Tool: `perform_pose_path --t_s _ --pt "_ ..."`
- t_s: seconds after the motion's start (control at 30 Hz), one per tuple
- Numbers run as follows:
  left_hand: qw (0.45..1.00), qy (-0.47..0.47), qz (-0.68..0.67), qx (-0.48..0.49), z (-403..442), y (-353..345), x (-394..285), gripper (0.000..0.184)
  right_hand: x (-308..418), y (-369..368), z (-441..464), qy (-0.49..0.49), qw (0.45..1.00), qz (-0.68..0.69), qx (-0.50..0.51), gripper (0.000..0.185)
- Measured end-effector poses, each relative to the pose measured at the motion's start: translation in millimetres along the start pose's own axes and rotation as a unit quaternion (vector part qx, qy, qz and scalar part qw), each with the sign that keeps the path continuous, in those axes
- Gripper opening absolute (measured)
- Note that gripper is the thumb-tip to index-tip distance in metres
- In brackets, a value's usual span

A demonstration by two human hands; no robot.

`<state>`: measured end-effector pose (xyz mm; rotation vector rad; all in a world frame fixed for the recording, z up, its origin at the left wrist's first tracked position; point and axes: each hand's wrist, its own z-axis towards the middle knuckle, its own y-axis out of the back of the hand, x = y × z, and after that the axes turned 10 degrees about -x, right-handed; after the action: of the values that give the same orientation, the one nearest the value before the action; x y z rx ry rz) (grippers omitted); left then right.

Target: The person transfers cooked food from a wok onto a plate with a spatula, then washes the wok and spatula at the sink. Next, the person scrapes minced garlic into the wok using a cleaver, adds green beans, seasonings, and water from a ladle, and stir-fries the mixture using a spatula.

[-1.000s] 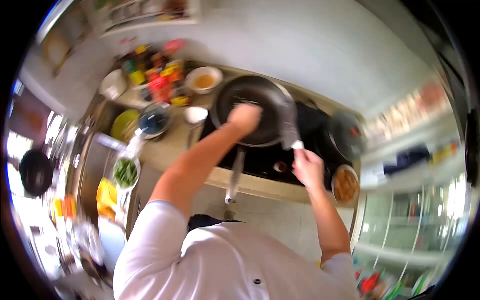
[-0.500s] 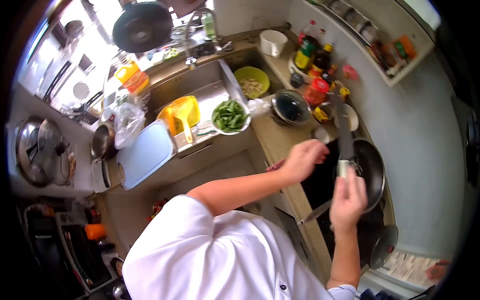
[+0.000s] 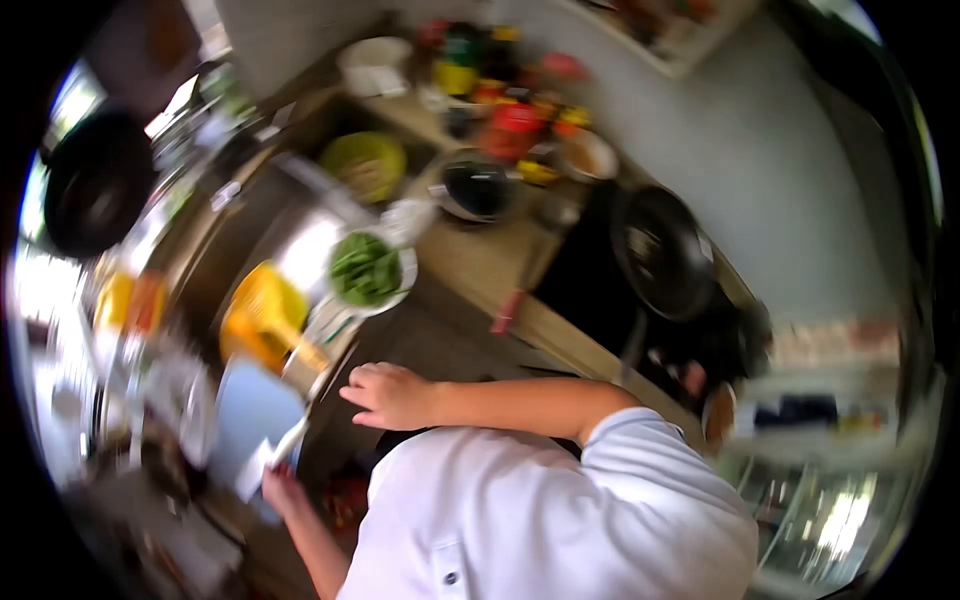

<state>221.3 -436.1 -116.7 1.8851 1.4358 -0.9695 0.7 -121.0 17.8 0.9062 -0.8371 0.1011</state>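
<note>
Far left: blue board (image 3: 248,395) at the sink edge. Left hand (image 3: 285,488) beside it, fingers at a pale, elongated object (image 3: 292,438); blur heavy, so cannot tell whether they are closed around it. Yellow basket (image 3: 262,298) beyond the board. Next, leafy greens (image 3: 366,268) sit in a white bowl (image 3: 409,268), apparently prepared but not in the pan. Right hand (image 3: 390,396) hangs in front of the counter, fingers spread, holding nothing. Right: pan (image 3: 675,275) on the black hob (image 3: 580,272), small pale bits inside. Judgement: cooking looks early; greens unused.
</note>
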Motion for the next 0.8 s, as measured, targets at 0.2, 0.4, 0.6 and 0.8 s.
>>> perform_pose_path --t_s 0.2,0.4,0.6,0.8 --pt "0.998 0.041 -0.002 -0.040 66 46 -5 0.027 -2 130 -82 -0.228 0.885 -0.200 -0.352 0.032" --pt "0.971 0.137 0.189 -0.054 130 76 -9 0.031 -9 207 -237 -0.583 0.571 -0.377 -0.437 0.084" --pt "0.963 -0.059 0.238 -0.114 -23 -42 -26 0.033 -55 175 -277 -0.540 0.653 -0.213 -0.486 0.069" --pt "0.921 -0.112 0.261 0.266 -158 -246 23 0.022 -34 193 -264 -0.574 0.663 -0.149 -0.457 0.065"
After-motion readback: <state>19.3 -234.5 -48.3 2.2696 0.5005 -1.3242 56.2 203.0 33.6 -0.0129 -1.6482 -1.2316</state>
